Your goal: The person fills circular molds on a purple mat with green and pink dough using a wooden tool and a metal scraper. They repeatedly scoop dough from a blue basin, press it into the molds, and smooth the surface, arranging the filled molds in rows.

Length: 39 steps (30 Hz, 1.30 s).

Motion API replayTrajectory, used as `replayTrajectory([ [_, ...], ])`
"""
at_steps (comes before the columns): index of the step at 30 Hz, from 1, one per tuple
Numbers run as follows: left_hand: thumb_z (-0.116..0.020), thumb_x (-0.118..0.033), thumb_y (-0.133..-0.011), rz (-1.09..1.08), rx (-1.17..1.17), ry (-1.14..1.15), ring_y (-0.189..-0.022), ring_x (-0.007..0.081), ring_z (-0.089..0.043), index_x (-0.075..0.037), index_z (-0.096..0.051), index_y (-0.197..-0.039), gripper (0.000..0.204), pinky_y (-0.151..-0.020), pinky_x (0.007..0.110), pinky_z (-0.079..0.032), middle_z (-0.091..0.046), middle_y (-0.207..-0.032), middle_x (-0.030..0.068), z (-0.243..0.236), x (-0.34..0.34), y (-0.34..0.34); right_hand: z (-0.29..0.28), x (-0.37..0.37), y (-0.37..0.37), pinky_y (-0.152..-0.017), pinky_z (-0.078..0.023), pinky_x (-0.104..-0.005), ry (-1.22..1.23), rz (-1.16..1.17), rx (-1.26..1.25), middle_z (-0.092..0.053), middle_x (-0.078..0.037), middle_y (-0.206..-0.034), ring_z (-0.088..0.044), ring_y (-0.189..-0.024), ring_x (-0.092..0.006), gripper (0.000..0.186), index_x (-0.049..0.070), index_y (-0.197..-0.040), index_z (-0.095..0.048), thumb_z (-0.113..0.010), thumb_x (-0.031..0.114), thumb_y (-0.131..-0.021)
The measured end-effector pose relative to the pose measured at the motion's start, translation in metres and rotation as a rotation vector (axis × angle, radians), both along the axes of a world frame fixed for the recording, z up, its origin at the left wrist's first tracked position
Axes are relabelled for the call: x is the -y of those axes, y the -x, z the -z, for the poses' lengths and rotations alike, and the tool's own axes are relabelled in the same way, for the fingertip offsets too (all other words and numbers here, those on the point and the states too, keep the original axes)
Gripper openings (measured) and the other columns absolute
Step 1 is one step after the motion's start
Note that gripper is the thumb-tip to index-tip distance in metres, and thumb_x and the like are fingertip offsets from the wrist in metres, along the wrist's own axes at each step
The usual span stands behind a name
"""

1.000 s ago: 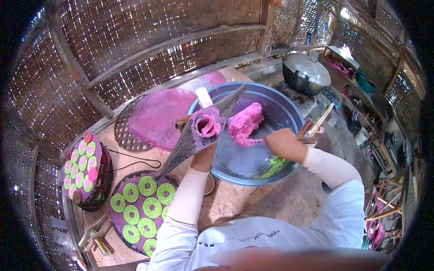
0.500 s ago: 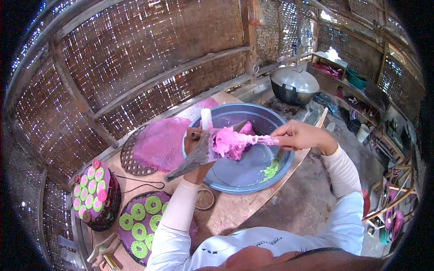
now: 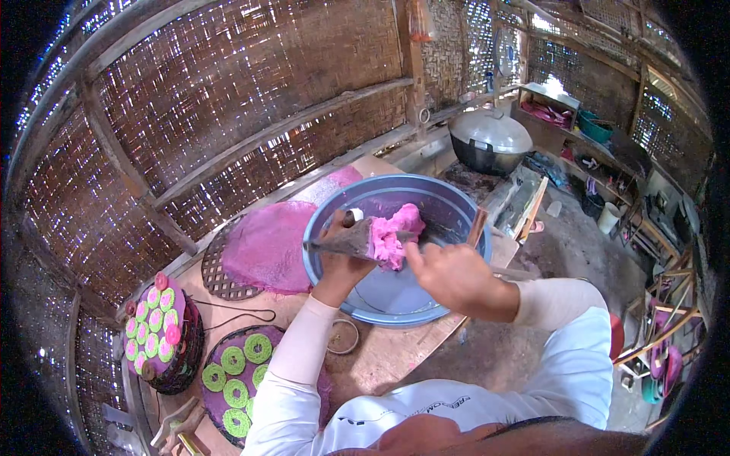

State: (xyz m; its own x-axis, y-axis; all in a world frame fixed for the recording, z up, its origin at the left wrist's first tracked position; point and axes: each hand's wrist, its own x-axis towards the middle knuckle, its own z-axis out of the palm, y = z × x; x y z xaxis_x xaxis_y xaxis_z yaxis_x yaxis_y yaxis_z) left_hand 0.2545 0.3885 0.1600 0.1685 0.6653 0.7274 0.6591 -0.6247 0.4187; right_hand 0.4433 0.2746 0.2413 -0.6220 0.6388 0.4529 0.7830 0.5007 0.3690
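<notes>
My left hand (image 3: 334,262) is wrapped round a grey, pointed press-like tool (image 3: 346,245) with a white, rounded end (image 3: 355,215). Sticky pink dough (image 3: 395,237) clings to the tool's right side, above the blue basin (image 3: 334,302). My right hand (image 3: 464,281) is closed, its forefinger against the dough's lower right edge; its other fingers are curled and partly hidden. Beyond this hand a short brown wooden piece (image 3: 477,228) stands up at the basin's right side; I cannot tell whether the hand touches it.
Left of the basin lies a pink sheet (image 3: 270,247) over a woven rack (image 3: 217,266). Nearer are a round tray of green dough rings (image 3: 236,393) and a stack topped with pink-and-green pieces (image 3: 154,323). A large lidded pot (image 3: 490,140) stands at the back right.
My right hand has come left and nearer, from a stretched pink strand at the basin's right to the dough on the tool. The tool has turned in my left hand. The brown wooden piece now shows.
</notes>
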Motion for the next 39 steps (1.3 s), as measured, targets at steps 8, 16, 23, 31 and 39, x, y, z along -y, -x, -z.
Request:
replayTrajectory([
  [8, -0.063, -0.044, -0.061, -0.042, -0.013, -0.128, -0.081, 0.0308, -0.052, -0.015, -0.062, -0.086, 0.039, -0.072, 0.041, -0.041, -0.057, -0.081, 0.0099, 0.025, -0.037, 0.017, -0.042, 0.034, -0.048, -0.04, -0.043, -0.0365, 0.056, 0.073, -0.242, -0.056, -0.008, -0.058, -0.058, -0.049, -0.025, 0.014, 0.009, -0.087, -0.058, -0.055, 0.018, -0.077],
  [16, -0.067, -0.036, -0.056, -0.2, -0.102, -0.129, -0.074, 0.0227, -0.049, -0.02, -0.06, -0.078, 0.029, -0.061, 0.038, -0.035, -0.047, -0.075, 0.0035, 0.001, -0.012, -0.011, -0.035, -0.012, -0.032, -0.042, -0.043, -0.0384, 0.12, -0.015, -0.16, -0.058, -0.008, -0.061, -0.058, -0.052, -0.0265, 0.011, 0.01, -0.081, -0.058, -0.052, 0.019, -0.079],
  [23, -0.069, -0.033, -0.054, -0.284, -0.343, -0.148, -0.073, 0.0234, -0.051, -0.02, -0.059, -0.078, 0.03, -0.061, 0.039, -0.038, -0.046, -0.075, 0.0031, -0.032, 0.016, -0.023, -0.012, -0.009, -0.016, -0.041, -0.043, -0.0378, 0.046, -0.059, -0.097, -0.056, -0.007, -0.059, -0.059, -0.051, -0.0231, 0.016, 0.007, -0.089, -0.055, -0.051, 0.012, -0.074],
  [31, -0.047, -0.034, -0.081, -0.878, -1.106, -0.592, -0.098, 0.0312, -0.05, -0.009, -0.05, -0.11, 0.038, -0.09, 0.046, -0.033, -0.056, -0.104, 0.0107, 0.029, -0.056, 0.018, -0.014, 0.015, -0.052, -0.046, -0.044, -0.0378, 0.125, 0.118, -0.481, -0.058, -0.01, -0.062, -0.058, -0.055, -0.028, 0.015, 0.01, -0.091, -0.057, -0.052, 0.021, -0.082],
  [39, -0.051, -0.035, -0.082, -2.237, -2.516, -0.814, -0.101, 0.0276, -0.046, -0.007, -0.048, -0.111, 0.041, -0.097, 0.045, -0.028, -0.052, -0.098, 0.0102, 0.017, -0.024, -0.02, 0.042, -0.014, -0.017, -0.054, -0.048, -0.0391, 0.105, -0.032, -0.89, -0.063, -0.013, -0.079, -0.061, -0.065, -0.0305, 0.019, 0.01, -0.098, -0.059, -0.053, 0.021, -0.083],
])
